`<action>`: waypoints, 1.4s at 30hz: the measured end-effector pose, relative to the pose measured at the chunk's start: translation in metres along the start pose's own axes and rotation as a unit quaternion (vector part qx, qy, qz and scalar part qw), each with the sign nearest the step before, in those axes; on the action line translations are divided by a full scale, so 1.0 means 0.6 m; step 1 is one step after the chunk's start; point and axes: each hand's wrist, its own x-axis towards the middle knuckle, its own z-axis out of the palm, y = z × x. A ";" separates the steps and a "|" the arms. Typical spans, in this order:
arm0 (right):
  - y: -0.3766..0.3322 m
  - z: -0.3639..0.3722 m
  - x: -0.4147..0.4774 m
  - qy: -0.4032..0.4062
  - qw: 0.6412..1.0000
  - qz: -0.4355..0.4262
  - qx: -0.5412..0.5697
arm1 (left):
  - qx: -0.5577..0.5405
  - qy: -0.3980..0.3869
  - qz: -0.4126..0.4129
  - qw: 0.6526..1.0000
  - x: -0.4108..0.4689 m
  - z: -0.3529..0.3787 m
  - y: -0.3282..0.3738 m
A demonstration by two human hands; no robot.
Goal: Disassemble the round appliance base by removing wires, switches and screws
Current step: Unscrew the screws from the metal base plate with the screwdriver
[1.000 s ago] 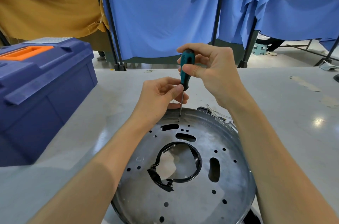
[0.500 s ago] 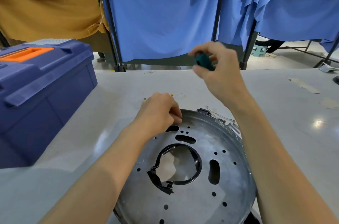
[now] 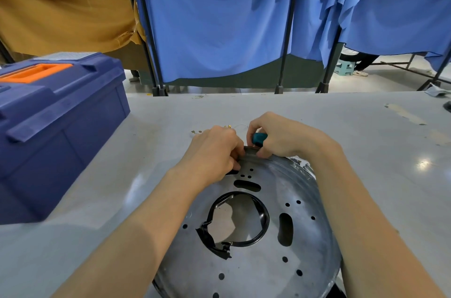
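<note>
Nearest, on the near side of both grips and under the forearms: the round appliance base (image 3: 268, 256), a grey metal disc flat on the table (image 3: 378, 151), pierced with small holes and oblong slots. At its middle, a black ring (image 3: 264, 221) around the central opening, torn and ragged at the near-left. At the far rim of the disc, both hands side by side, almost touching. Curls the left hand (image 3: 214, 151) over that rim, fingertips down against the metal; cannot tell whether anything is pinched between them. Clamps the right hand (image 3: 285, 139) round the teal handle of a screwdriver (image 3: 259, 139), just right of the left fingertips; shaft hidden. Right of the right-hand grip, at the disc's edge, some thin wire ends (image 3: 302, 163), too small to make out. Just beyond the left knuckles, a few small brass screws (image 3: 229, 126) loose on the table. Well left of both grips, a blue toolbox (image 3: 61, 131) with an orange handle, lid down. Farthest off, past the table's far edge, blue curtains (image 3: 219, 29) on black poles, and a mustard cloth (image 3: 61, 5) farther left.
</note>
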 end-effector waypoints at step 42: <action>0.011 0.004 0.010 -0.005 1.000 -0.007 -0.005 | 0.264 0.007 0.062 0.963 -0.010 0.028 0.015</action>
